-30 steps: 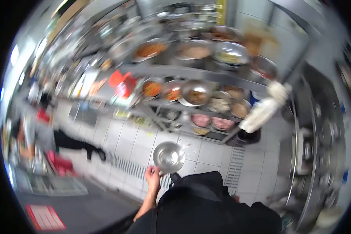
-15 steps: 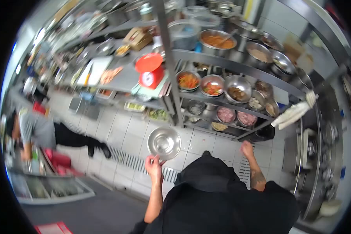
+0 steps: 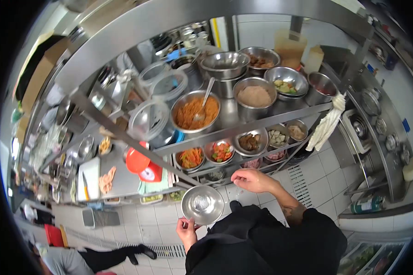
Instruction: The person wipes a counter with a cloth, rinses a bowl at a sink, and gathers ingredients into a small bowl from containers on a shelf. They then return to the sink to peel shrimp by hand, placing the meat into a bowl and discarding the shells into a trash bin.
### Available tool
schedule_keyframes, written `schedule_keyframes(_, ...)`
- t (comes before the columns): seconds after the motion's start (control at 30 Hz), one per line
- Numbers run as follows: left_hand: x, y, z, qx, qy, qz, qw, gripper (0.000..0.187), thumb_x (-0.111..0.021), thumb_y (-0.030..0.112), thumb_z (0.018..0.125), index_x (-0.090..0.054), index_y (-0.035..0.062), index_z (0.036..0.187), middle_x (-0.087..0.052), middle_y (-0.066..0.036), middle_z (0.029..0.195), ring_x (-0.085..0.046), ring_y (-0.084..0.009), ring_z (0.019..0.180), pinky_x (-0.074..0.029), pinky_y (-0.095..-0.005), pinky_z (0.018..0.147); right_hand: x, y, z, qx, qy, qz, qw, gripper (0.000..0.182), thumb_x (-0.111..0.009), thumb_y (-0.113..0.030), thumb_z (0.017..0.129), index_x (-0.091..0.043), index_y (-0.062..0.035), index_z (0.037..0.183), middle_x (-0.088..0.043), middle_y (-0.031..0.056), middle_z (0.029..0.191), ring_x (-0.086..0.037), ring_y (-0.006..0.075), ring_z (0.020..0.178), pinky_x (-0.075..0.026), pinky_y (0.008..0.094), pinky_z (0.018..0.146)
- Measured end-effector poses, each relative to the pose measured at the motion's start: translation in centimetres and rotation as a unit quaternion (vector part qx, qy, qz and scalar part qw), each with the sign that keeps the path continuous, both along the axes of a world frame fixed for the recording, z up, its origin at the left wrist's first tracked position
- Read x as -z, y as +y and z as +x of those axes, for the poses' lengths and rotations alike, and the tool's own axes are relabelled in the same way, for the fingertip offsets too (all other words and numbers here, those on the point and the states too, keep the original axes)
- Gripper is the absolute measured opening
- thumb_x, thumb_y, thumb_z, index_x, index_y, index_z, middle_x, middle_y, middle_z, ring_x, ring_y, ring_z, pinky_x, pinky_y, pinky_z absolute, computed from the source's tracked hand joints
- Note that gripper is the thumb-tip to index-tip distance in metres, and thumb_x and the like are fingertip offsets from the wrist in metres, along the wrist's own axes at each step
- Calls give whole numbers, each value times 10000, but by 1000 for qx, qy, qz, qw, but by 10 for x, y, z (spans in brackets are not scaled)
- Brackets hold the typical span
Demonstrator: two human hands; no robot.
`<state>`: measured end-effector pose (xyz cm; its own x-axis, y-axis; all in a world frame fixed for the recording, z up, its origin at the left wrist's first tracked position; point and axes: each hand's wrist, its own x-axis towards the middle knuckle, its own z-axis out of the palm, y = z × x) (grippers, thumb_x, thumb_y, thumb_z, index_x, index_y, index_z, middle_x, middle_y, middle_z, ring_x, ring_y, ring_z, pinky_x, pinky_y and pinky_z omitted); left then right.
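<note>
My left hand (image 3: 187, 231) grips the near rim of a shiny metal bowl (image 3: 202, 205), its thumb at the edge. A pale bright patch shows at the bottom of the bowl, which hangs over the floor in front of me. My right hand (image 3: 251, 180) is raised to the right of the bowl, fingers loosely bent and pointing left, with nothing visible in them. Just beyond it on the lower shelf stand bowls of chopped red and green vegetables (image 3: 221, 152), shredded carrot (image 3: 191, 158) and brown pieces (image 3: 249, 142).
Above, the steel shelf (image 3: 229, 120) carries a bowl of orange mixture (image 3: 196, 112) with a spoon and a pot of pale powder (image 3: 256, 96). A red scale (image 3: 150, 173) and a cutting board (image 3: 89, 178) with a knife are left. A white cloth (image 3: 326, 123) hangs right. Another person (image 3: 69, 261) is lower left.
My view has swung closer to the shelves. My right hand has come up and left from beside my body towards the bowl. My left hand still holds the bowl.
</note>
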<state>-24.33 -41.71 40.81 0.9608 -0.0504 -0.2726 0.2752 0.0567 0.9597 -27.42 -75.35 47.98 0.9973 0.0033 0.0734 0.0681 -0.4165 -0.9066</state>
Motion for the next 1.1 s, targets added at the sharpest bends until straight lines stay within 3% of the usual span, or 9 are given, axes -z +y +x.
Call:
schedule_keyframes(0.1, 6, 1, 37, 60, 5, 10, 998, 200, -609, -32, 868, -440, 27, 779, -547, -85, 995, -622, -190, 842, -638, -396, 627, -81, -27, -7, 6, 1, 56, 998, 158, -599, -132, 900, -628, -7, 993, -665, 105, 847, -640, 199, 735, -512, 321, 687)
schedule_keyframes(0.17, 19, 7, 61, 87, 21, 10, 996, 193, -608, -33, 859, -443, 27, 777, -555, -98, 1040, -621, -190, 845, -638, -391, 614, -133, -47, -14, 63, -127, -76, 987, 156, -603, -152, 900, -630, -11, 961, -641, 110, 795, -631, 234, 710, -499, 350, 640)
schedule_keyframes(0.27, 27, 5, 92, 125, -3, 51, 991, 187, -608, -30, 860, -451, 27, 777, -557, -99, 1029, -615, -189, 853, -637, -389, 610, -172, -83, -6, 204, -224, -242, 922, 149, -601, -160, 915, -661, -36, 970, -644, 68, 821, -610, 150, 734, -492, 296, 649)
schedule_keyframes(0.47, 19, 7, 142, 215, -71, 36, 973, 174, -625, -24, 847, -477, 2, 761, -599, -115, 1034, -602, -154, 866, -566, -299, 664, -219, -163, 91, 367, -24, -51, 928, 289, -594, -306, 940, -640, -30, 870, -617, 15, 720, -568, 91, 602, -439, 255, 478)
schedule_keyframes(0.67, 31, 31, 155, 199, -107, 75, 971, 167, -638, -33, 824, -491, 7, 756, -629, -110, 994, -603, -145, 838, -484, -276, 765, -214, -200, 178, 349, 137, -197, 906, 353, -642, -342, 877, -598, 4, 818, -618, 41, 700, -587, 104, 578, -427, 247, 435)
schedule_keyframes(0.77, 30, 44, 141, 148, -106, 102, 978, 168, -625, -47, 822, -484, 7, 748, -632, -116, 968, -620, -143, 773, -533, -284, 661, -213, -202, 190, 332, 62, -160, 927, 320, -656, -300, 843, -602, 15, 823, -618, 58, 700, -579, 109, 554, -434, 262, 427)
schedule_keyframes(0.9, 19, 35, 111, 75, -85, 62, 992, 164, -617, -53, 821, -482, 2, 745, -629, -117, 958, -624, -139, 728, -570, -295, 572, -225, -204, 187, 342, -167, -309, 872, 235, -655, -203, 768, -603, 14, 839, -653, 197, 761, -643, 328, 732, -500, 396, 680)
schedule_keyframes(1.0, -8, 20, 92, 52, -79, 48, 994, 165, -615, -56, 825, -483, 1, 744, -622, -108, 954, -621, -133, 717, -580, -295, 547, -234, -206, 172, 341, -213, -326, 855, 221, -645, -203, 784, -608, 4, 850, -650, 194, 748, -643, 334, 715, -500, 406, 668)
schedule_keyframes(1.1, -67, -4, 80, 57, -41, 24, 997, 174, -622, -57, 837, -493, 11, 741, -602, -64, 894, -599, -104, 692, -557, -266, 553, -241, -210, 130, 372, -285, -288, 835, 194, -659, -158, 797, -599, 3, 886, -625, 126, 681, -586, 193, 599, -465, 341, 574)
